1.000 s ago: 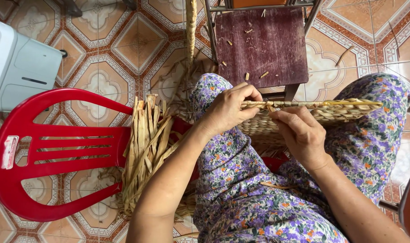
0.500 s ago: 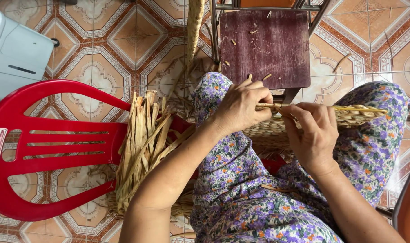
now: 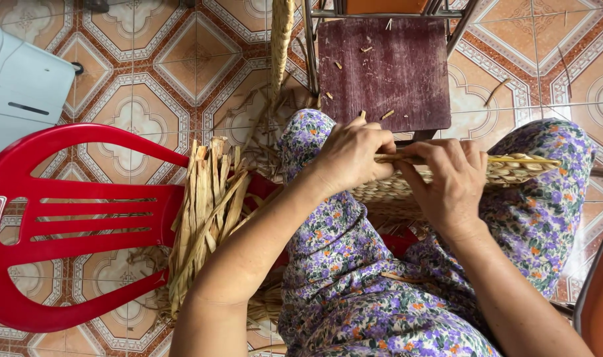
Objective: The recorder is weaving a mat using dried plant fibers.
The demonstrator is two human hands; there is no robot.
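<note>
A half-woven straw basket [image 3: 513, 170] rests across my knees, which are covered by purple floral trousers. My left hand [image 3: 351, 155] is closed around the basket's rim at its left end. Just to its right, my right hand [image 3: 447, 182] pinches the same rim and a straw strand, fingers curled over the edge. The two hands nearly touch. A bundle of dried flat straw strips [image 3: 205, 218] lies to my left on the seat of a red plastic chair [image 3: 63, 225].
A dark maroon wooden stool [image 3: 381, 69] with straw scraps stands ahead of my knees. A braided straw rope [image 3: 280, 39] hangs beside it. A pale grey box-like appliance [image 3: 20, 92] sits at upper left on the patterned tile floor [image 3: 149, 66].
Both hands have drawn closer together on the rim and slid slightly left. The view has shifted a little, with the chair and stool lower in the frame.
</note>
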